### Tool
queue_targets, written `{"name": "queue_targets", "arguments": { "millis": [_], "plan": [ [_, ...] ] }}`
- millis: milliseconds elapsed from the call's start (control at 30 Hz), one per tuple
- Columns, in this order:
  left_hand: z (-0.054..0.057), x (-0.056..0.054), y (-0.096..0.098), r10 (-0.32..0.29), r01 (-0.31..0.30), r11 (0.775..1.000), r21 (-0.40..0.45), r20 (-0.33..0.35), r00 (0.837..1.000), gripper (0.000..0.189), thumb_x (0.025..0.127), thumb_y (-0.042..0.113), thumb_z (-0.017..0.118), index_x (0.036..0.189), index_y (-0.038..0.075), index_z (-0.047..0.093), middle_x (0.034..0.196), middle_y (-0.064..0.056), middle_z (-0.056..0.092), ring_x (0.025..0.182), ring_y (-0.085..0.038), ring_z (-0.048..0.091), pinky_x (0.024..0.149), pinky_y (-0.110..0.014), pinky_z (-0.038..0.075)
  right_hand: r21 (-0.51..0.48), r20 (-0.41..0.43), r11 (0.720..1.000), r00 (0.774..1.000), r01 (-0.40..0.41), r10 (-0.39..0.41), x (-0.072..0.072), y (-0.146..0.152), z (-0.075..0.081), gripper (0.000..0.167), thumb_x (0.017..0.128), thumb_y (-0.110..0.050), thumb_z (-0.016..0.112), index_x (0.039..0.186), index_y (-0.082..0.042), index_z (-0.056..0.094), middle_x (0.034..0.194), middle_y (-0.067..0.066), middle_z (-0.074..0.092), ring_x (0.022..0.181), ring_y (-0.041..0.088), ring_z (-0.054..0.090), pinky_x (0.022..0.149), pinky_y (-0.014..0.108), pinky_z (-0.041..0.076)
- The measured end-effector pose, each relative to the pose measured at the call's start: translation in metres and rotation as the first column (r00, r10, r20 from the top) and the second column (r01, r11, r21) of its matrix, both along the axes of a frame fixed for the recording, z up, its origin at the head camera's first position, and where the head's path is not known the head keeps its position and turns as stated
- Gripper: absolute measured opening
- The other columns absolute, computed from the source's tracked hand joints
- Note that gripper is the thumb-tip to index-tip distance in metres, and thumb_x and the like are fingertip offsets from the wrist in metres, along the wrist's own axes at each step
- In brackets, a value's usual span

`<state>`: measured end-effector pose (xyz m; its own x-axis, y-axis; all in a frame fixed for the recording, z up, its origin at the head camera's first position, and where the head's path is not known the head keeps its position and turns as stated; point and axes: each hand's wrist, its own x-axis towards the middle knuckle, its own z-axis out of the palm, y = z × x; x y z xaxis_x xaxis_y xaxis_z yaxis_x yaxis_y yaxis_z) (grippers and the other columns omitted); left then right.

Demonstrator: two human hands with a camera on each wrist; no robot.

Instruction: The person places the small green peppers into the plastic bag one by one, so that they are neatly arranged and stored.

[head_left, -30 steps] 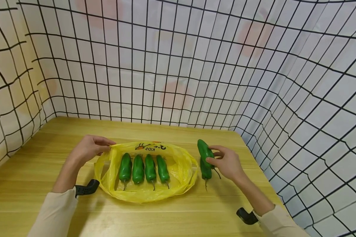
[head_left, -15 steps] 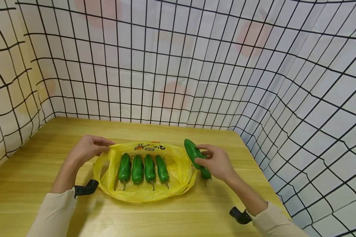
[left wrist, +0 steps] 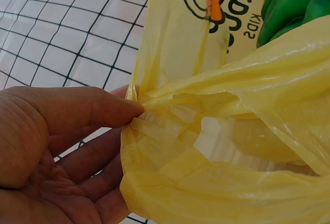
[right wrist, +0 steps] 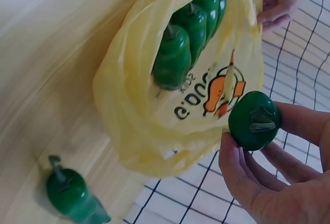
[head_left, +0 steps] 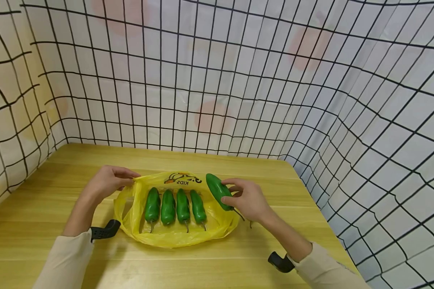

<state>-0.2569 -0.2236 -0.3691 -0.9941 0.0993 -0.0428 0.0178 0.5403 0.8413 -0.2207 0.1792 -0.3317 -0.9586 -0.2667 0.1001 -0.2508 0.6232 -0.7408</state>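
Note:
A yellow plastic bag (head_left: 173,240) printed "KIDS" lies on the table with its mouth spread wide. Inside it, several green peppers (head_left: 152,205) lie side by side in a row, stems toward me. My left hand (head_left: 107,184) pinches the bag's left rim between thumb and finger, as the left wrist view shows closely. In my right hand (head_left: 251,201) a green pepper (head_left: 215,190) is held tilted over the bag's right side, its stem pointing down to the right. Another green pepper (right wrist: 69,194) lies on the table right of the bag, mostly hidden behind my right hand in the head view.
The wooden table (head_left: 159,273) is bounded at the back and sides by white walls with a black grid pattern (head_left: 188,100). A black wrist device (head_left: 105,230) sits on the left wrist, and another black device (head_left: 281,263) on the right.
My right hand has carried its pepper leftward, from above the pepper on the table to over the bag's right part. The left hand keeps its pinch on the rim.

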Motion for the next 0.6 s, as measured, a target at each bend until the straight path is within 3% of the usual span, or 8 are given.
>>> {"name": "queue_targets", "arguments": {
  "millis": [200,600],
  "plan": [
    [0.002,0.000,0.001,-0.006,0.006,1.000,0.016,-0.001,1.000,0.032,0.099,0.013,0.064,0.128,0.000,0.069,0.089,-0.005,0.072,0.071,-0.016,0.056,0.062,-0.029,0.049,-0.001,0.005,0.999,0.999,-0.050,0.050,0.003,-0.013,-0.001,0.044,0.088,-0.015,0.078,0.131,-0.016,0.068,0.116,0.014,0.072,0.091,0.023,0.073,0.074,0.034,0.060],
    [0.002,0.001,0.000,0.000,0.000,1.000,0.019,-0.004,1.000,0.031,0.098,0.012,0.064,0.127,0.000,0.070,0.092,-0.005,0.073,0.072,-0.016,0.057,0.063,-0.029,0.050,0.014,0.007,0.991,0.991,-0.133,0.132,0.006,-0.036,-0.001,0.043,0.090,-0.018,0.077,0.131,-0.019,0.068,0.120,0.013,0.071,0.095,0.026,0.072,0.076,0.034,0.059]
  ]
}}
